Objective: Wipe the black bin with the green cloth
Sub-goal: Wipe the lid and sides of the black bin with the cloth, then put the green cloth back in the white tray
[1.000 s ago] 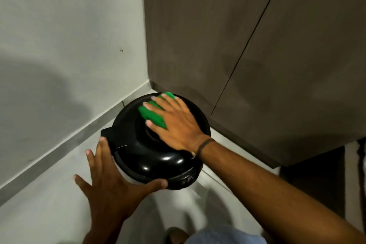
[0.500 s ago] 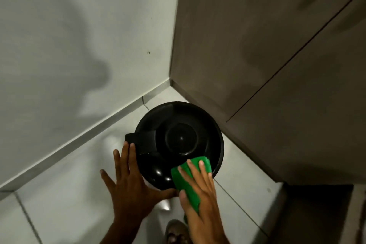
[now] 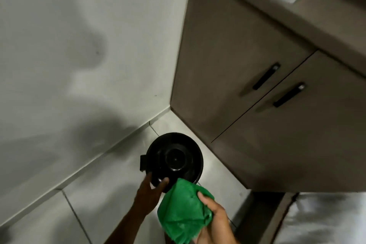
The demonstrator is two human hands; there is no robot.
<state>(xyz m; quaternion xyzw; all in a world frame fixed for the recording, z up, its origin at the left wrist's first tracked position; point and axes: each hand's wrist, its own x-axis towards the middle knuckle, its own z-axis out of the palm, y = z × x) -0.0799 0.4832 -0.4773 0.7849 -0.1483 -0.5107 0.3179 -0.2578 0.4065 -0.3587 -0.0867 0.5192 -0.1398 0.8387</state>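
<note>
The round black bin (image 3: 174, 158) stands on the floor in the corner between the wall and the cabinet, seen from above with its lid closed. My left hand (image 3: 151, 192) rests against the bin's near rim, thumb and fingers touching its edge. My right hand (image 3: 213, 218) holds the bunched green cloth (image 3: 183, 210) lifted off the bin, just in front of its near side. The cloth hides part of the bin's near edge.
A grey-brown cabinet (image 3: 247, 95) with two black door handles (image 3: 266, 76) rises right of the bin. A pale wall (image 3: 79, 55) with a skirting strip runs on the left. Light floor tiles (image 3: 103, 190) lie around the bin.
The view has risen and pulled back from the bin. My right hand has lifted the green cloth off the lid and bunched it. My left hand stays at the bin's near rim.
</note>
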